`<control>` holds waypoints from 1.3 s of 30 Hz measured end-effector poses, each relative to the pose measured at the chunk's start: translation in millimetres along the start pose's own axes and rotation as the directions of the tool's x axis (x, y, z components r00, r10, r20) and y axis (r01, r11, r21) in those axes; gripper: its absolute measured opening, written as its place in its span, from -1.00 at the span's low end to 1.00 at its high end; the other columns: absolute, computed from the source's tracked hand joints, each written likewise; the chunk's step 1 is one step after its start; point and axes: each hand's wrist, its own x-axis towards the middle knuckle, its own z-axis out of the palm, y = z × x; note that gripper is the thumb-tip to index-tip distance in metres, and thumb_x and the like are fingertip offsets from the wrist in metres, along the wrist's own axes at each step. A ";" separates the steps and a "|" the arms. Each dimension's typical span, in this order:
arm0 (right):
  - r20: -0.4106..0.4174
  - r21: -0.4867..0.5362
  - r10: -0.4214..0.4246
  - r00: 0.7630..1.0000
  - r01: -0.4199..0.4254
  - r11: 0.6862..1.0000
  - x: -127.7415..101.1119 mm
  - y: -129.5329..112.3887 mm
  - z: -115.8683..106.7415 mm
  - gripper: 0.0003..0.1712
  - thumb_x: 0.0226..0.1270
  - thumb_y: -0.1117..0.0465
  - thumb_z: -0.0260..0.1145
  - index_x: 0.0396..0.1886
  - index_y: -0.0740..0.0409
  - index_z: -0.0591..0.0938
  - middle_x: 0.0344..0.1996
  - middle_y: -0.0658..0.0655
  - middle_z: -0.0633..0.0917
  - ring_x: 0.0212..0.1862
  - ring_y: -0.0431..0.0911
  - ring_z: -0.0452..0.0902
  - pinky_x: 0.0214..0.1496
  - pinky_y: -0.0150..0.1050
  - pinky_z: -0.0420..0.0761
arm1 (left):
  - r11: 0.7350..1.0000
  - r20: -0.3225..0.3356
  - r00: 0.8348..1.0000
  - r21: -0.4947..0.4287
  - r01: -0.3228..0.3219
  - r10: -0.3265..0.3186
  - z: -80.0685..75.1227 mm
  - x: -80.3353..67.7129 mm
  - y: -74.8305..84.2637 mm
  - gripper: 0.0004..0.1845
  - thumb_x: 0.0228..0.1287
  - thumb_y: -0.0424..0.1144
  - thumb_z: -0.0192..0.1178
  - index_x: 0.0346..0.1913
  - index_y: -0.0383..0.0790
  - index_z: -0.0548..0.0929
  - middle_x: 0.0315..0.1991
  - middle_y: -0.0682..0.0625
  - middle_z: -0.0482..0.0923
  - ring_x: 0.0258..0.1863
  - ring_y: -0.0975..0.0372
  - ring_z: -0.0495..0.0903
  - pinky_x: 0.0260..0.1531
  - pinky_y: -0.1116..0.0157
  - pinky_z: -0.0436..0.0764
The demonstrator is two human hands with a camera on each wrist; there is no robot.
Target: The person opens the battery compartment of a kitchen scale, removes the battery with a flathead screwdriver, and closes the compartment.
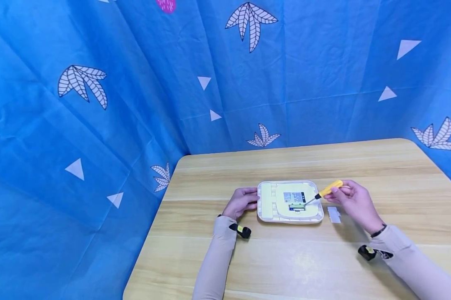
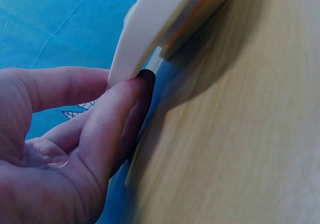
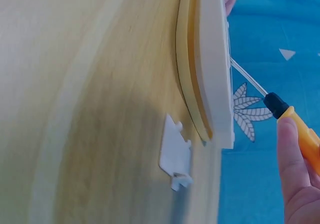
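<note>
Screwdriver [image 1: 331, 189] in right hand [image 1: 357, 205] seemingly touches battery [image 1: 296, 206] in white device [image 1: 266, 203].

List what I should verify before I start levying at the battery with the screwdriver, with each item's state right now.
1. White device steadied: ok, the left hand grips its left edge.
2. Screwdriver held: ok, the right hand pinches its yellow handle.
3. Compartment cover off and out of the way: ok, it lies on the table beside the device's right end.
4. Battery exposed: ok, it shows in the open compartment.
5. Tip seated against the battery's end: cannot tell; it reaches the compartment's right end, but contact is too small to see.
</note>
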 end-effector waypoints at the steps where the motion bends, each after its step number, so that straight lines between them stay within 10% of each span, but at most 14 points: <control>1: 0.000 0.053 0.020 1.000 -0.020 0.998 0.1 1.5 -0.6 -0.60 0.59 0.28 0.19 0.18 0.54 0.39 -0.26 -0.03 0.86 -0.23 -0.26 0.81 -0.08 -0.35 0.81 | 1.000 0.000 1.000 0.000 0.002 -0.002 0.0 -0.2 0.2 -0.49 0.33 -0.51 0.27 0.34 -0.45 0.54 0.22 -0.33 0.65 -0.19 0.24 0.79 -0.22 0.43 0.82; 7: 0.028 0.357 0.118 0.993 -0.120 0.926 -3.1 9.2 -3.6 -0.63 0.56 0.35 0.20 0.15 0.52 0.34 -0.29 0.00 0.86 -0.22 -0.15 0.84 -0.04 -0.33 0.80 | 1.000 0.000 1.000 -0.001 0.010 -0.010 -0.4 -1.0 0.9 -0.50 0.33 -0.52 0.28 0.33 -0.45 0.54 0.23 -0.32 0.65 -0.16 0.21 0.79 -0.19 0.41 0.82; 19: 0.103 0.527 0.244 0.964 -0.261 0.809 -5.7 20.6 -7.7 -0.65 0.58 0.33 0.18 0.15 0.39 0.27 -0.26 0.04 0.85 -0.15 -0.14 0.83 0.05 -0.33 0.79 | 1.000 0.011 1.000 -0.010 0.016 -0.016 -0.9 -1.9 1.3 -0.50 0.34 -0.51 0.27 0.33 -0.44 0.55 0.22 -0.33 0.66 -0.17 0.22 0.79 -0.21 0.43 0.82; 39: 0.095 0.561 0.252 0.963 -0.261 0.785 -7.2 19.6 -7.0 -0.66 0.58 0.35 0.18 0.14 0.36 0.26 -0.25 0.05 0.84 -0.14 -0.12 0.83 0.06 -0.32 0.79 | 1.000 0.008 1.000 -0.001 0.015 -0.015 0.7 -3.1 4.6 -0.48 0.34 -0.52 0.27 0.35 -0.44 0.52 0.25 -0.33 0.64 -0.18 0.23 0.79 -0.20 0.43 0.82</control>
